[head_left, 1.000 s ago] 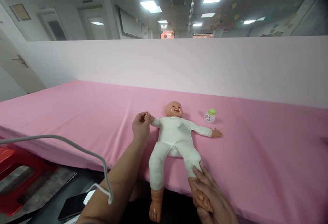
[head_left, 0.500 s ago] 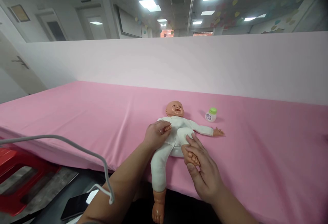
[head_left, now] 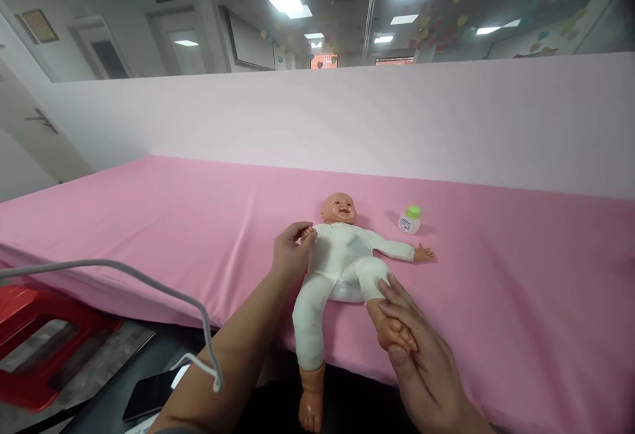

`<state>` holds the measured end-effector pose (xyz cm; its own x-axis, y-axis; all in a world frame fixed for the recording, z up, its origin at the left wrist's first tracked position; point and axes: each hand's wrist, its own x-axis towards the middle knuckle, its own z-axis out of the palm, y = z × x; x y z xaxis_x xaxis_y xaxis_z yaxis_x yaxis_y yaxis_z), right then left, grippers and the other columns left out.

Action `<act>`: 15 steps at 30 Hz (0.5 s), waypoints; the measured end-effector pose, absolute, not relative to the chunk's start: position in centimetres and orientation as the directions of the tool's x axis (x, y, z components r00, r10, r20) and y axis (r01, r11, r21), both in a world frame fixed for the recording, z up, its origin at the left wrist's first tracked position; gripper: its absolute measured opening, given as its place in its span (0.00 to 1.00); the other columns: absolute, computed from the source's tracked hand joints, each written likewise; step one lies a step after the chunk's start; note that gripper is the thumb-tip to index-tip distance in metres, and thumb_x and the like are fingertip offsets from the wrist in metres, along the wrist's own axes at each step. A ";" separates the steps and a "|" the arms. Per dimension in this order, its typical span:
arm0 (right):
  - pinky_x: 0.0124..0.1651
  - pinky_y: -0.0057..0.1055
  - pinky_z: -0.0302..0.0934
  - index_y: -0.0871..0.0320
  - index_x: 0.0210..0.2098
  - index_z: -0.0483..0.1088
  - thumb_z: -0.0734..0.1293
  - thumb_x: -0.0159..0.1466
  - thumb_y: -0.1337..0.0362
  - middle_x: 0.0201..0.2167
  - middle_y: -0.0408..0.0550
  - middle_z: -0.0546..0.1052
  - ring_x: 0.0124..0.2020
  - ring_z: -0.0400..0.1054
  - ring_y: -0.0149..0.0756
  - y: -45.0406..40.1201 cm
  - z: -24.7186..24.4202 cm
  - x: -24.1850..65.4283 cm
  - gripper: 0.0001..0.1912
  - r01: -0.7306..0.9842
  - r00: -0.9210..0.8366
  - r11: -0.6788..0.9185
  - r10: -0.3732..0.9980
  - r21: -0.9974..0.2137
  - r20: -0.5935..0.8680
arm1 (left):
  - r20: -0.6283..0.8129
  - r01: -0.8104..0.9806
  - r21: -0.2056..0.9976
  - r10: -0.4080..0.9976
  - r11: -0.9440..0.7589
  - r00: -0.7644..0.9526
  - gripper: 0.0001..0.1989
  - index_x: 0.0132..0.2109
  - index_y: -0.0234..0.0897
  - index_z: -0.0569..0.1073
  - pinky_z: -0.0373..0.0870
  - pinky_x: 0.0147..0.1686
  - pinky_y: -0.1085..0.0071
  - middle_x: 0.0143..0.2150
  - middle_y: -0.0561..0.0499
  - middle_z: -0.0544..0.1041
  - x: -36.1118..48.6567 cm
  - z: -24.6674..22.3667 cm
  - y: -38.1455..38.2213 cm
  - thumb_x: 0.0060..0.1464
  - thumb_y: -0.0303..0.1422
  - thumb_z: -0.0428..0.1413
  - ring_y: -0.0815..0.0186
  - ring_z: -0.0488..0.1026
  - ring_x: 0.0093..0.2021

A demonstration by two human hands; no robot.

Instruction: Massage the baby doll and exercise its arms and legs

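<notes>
A baby doll (head_left: 342, 249) with a bald head and a white soft body lies on its back on the pink-covered table (head_left: 208, 209). My left hand (head_left: 292, 249) is closed around the doll's small hand, beside its shoulder at the left. With my right hand (head_left: 426, 354) I grip the doll's bent leg (head_left: 380, 318) at the ankle and foot, fingers along the shin and thumb under the foot. The doll's other leg (head_left: 308, 328) hangs over the table's front edge. Its other arm (head_left: 397, 249) stretches out to the right, untouched.
A small clear bottle with a green cap (head_left: 411, 219) stands right of the doll's head. A grey cable (head_left: 149, 282) arcs across the lower left, near a phone (head_left: 151, 394) and a red stool (head_left: 44, 348). A white partition (head_left: 317, 123) rises behind the table.
My left hand has drawn the doll's hand off its chest, out to the left and up. My right hand has moved the bent leg outward to the right and down, uncovering the belly.
</notes>
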<state>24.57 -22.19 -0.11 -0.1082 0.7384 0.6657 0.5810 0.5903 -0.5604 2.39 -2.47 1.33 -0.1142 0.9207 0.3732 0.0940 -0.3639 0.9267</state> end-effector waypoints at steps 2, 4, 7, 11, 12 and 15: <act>0.67 0.65 0.61 0.53 0.67 0.64 0.59 0.75 0.53 0.71 0.56 0.66 0.74 0.54 0.60 -23.3 -0.5 24.9 0.24 0.604 -0.109 0.579 0.741 -0.548 0.662 | 0.335 0.002 0.941 0.927 -0.339 -0.170 0.12 0.45 0.39 0.82 0.75 0.46 0.62 0.42 0.47 0.81 2.0 1.4 -2.0 0.53 0.36 0.66 0.60 0.77 0.42; 0.65 0.62 0.65 0.54 0.66 0.65 0.59 0.75 0.52 0.70 0.57 0.67 0.73 0.56 0.59 -24.1 -0.9 25.0 0.24 0.624 -0.122 0.582 0.732 -0.522 0.670 | 0.324 -0.052 0.937 0.915 -0.345 -0.241 0.12 0.45 0.38 0.81 0.75 0.47 0.62 0.44 0.45 0.81 1.4 1.4 -1.3 0.55 0.37 0.65 0.60 0.77 0.45; 0.61 0.57 0.71 0.54 0.65 0.66 0.59 0.76 0.50 0.68 0.58 0.70 0.70 0.61 0.58 -24.8 -1.7 24.9 0.24 0.645 -0.152 0.600 0.708 -0.473 0.690 | 0.278 -0.110 0.935 0.890 -0.336 -0.361 0.13 0.45 0.38 0.79 0.74 0.49 0.61 0.44 0.46 0.80 0.4 1.0 -0.2 0.56 0.39 0.65 0.61 0.77 0.45; 0.55 0.49 0.76 0.55 0.63 0.68 0.60 0.75 0.47 0.65 0.59 0.74 0.66 0.67 0.57 -25.4 -4.1 24.8 0.26 0.668 -0.193 0.621 0.676 -0.409 0.711 | 0.152 -0.197 0.939 0.853 -0.282 -0.499 0.11 0.45 0.37 0.77 0.75 0.48 0.61 0.41 0.48 0.77 -0.7 0.2 1.3 0.57 0.37 0.63 0.65 0.75 0.40; 0.54 0.47 0.76 0.55 0.64 0.68 0.60 0.75 0.47 0.64 0.59 0.74 0.66 0.68 0.57 -25.5 -4.9 24.8 0.26 0.673 -0.205 0.625 0.672 -0.395 0.712 | 0.097 -0.216 0.944 0.839 -0.248 -0.535 0.10 0.45 0.37 0.76 0.75 0.47 0.61 0.40 0.49 0.77 -1.0 0.0 1.6 0.58 0.36 0.62 0.66 0.75 0.38; 0.54 0.46 0.77 0.54 0.67 0.67 0.62 0.74 0.47 0.64 0.58 0.75 0.65 0.68 0.57 -25.8 -7.2 24.8 0.28 0.688 -0.255 0.633 0.668 -0.355 0.699 | -0.088 -0.254 0.963 0.781 -0.092 -0.619 0.07 0.44 0.38 0.75 0.75 0.41 0.63 0.36 0.51 0.75 -1.7 -0.3 2.3 0.60 0.34 0.59 0.67 0.73 0.32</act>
